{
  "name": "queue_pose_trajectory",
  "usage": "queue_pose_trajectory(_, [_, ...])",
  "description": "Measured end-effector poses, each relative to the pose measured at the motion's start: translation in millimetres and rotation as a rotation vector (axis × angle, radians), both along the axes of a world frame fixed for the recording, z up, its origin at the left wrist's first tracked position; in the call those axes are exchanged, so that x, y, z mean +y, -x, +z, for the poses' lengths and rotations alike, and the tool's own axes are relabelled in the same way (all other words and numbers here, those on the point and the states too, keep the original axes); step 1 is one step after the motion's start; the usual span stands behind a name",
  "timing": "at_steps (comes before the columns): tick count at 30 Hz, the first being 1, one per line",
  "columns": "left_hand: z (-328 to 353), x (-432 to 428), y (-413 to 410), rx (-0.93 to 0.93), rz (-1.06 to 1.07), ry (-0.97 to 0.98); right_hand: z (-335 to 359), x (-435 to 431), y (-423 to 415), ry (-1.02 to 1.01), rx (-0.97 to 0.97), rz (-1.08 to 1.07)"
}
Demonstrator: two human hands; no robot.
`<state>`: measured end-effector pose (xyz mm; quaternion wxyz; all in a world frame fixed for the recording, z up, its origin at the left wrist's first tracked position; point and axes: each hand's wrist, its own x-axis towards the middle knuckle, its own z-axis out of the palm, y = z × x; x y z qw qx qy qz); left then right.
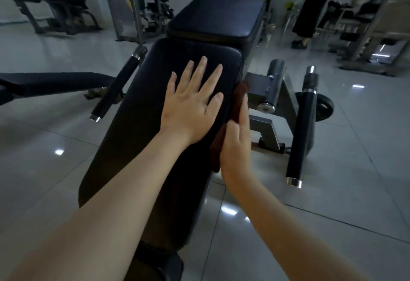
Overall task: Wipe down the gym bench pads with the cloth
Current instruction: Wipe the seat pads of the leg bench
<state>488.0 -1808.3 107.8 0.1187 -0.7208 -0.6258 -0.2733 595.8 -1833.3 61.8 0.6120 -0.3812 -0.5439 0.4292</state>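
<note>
A long black bench pad (142, 129) runs from the bottom of the view up to the centre, with a second black pad (217, 16) beyond it. My left hand (192, 105) lies flat on the long pad with fingers spread. My right hand (237, 145) presses a brown cloth (240, 94) against the pad's right side edge, fingers mostly straight along it. Most of the cloth is hidden behind that hand and the pad's edge.
Black padded handles stick out at the left (117, 85) and right (304, 125) of the bench. A grey steel frame (266, 94) stands right of the pad. Another bench (53, 83) lies at left. A standing person (310, 7) and more machines are at the back right.
</note>
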Motion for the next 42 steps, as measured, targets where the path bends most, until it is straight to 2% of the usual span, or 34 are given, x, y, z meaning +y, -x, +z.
queue_pose_trajectory(5, [-2, 1, 3, 0.013, -0.013, -0.015, -17, -26, 11, -0.092, -0.003, 0.03])
queue_pose_trajectory(12, [-4, -1, 4, 0.003, 0.01, -0.018, 45, 52, 2, -0.125, -0.091, -0.065])
queue_pose_trajectory(16, [-3, -1, 3, -0.008, 0.035, -0.011, 67, 80, -4, -0.077, -0.053, -0.043])
queue_pose_trajectory(22, [-3, 0, 3, 0.045, 0.055, 0.0, 21, 24, 3, -0.121, 0.006, -0.002])
queue_pose_trajectory(25, [-4, -4, 3, 0.035, 0.018, -0.005, -24, -35, 14, -0.164, 0.004, 0.05])
queue_pose_trajectory(28, [-10, -16, 5, 0.016, -0.039, -0.007, -41, -57, 19, -0.154, -0.024, 0.062])
queue_pose_trajectory(31, [-14, -24, 7, 0.017, -0.05, 0.01, -20, -36, 14, -0.158, -0.042, 0.063])
queue_pose_trajectory(38, [-15, -23, 8, 0.025, -0.023, 0.025, 77, 90, -10, -0.065, -0.101, 0.019])
queue_pose_trajectory(42, [-14, -22, 8, 0.015, -0.016, 0.03, 74, 96, -9, -0.095, -0.061, 0.01])
